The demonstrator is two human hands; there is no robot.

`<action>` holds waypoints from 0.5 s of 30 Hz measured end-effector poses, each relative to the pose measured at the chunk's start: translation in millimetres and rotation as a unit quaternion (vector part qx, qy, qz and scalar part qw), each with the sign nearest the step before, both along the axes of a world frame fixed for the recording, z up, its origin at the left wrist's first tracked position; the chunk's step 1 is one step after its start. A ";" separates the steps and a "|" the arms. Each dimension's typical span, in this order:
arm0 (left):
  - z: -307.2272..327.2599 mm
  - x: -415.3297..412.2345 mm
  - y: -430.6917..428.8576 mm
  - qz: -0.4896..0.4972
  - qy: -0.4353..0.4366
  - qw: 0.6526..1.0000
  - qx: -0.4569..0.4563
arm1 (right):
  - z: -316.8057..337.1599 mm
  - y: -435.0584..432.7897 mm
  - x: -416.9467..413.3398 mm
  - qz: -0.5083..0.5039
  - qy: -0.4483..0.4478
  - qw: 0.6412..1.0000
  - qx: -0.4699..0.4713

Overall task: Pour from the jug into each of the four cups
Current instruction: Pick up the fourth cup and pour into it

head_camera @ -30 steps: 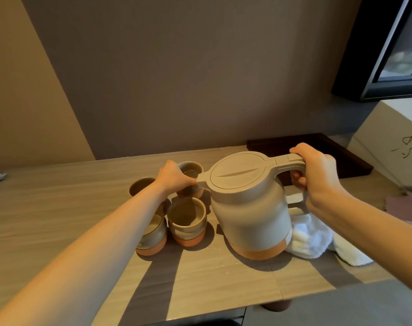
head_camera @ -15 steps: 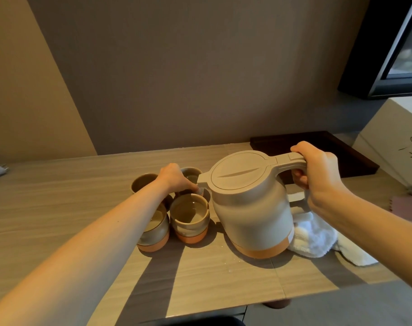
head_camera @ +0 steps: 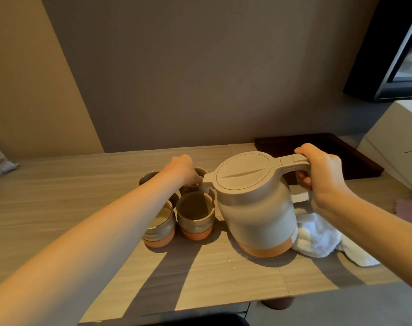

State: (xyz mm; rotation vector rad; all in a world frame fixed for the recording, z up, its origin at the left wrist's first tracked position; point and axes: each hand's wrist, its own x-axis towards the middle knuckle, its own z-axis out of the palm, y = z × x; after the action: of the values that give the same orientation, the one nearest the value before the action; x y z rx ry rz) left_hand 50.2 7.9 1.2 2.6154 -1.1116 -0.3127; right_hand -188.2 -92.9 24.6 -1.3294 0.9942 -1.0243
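Note:
A beige jug (head_camera: pixel 256 203) with an orange base is tilted left, its spout over the far right cup (head_camera: pixel 200 172). My right hand (head_camera: pixel 320 175) grips the jug's handle. My left hand (head_camera: pixel 182 169) reaches across the cups and holds the far right cup by its rim. Several small glazed cups with orange bases stand in a cluster: the near right cup (head_camera: pixel 195 215), the near left cup (head_camera: pixel 160 228) with liquid in it, and the far left cup (head_camera: pixel 148 178), partly hidden by my forearm.
The wooden table (head_camera: pixel 59 198) runs to the wall. A white towel (head_camera: pixel 317 238) lies under and right of the jug. A dark tray (head_camera: pixel 355 156) sits at the back right, a white box (head_camera: pixel 397 147) beyond it, a pink item (head_camera: pixel 409 208) at the right edge.
My left hand has slid slightly toward me along the far right cup and now holds its rim near the spout. The jug stays tilted in my right hand.

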 end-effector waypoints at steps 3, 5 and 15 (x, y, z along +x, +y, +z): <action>3.1 9.8 15.2 0.000 -0.026 0.998 -0.056 | 0.8 1.8 -1.1 -0.002 0.000 1.000 0.001; -3.1 18.3 31.1 -0.001 -0.037 0.992 -0.120 | 1.0 3.9 -1.2 -0.004 0.004 1.000 -0.002; -41.1 54.5 80.0 0.144 0.127 0.978 -0.080 | 1.9 15.3 -1.0 0.010 0.004 1.000 -0.018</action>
State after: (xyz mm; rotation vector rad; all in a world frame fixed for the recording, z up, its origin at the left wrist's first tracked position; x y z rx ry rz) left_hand 104.7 87.9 -39.9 2.4627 -0.6371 -0.4569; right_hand -189.2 -77.6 26.5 -1.3718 0.9707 -1.0274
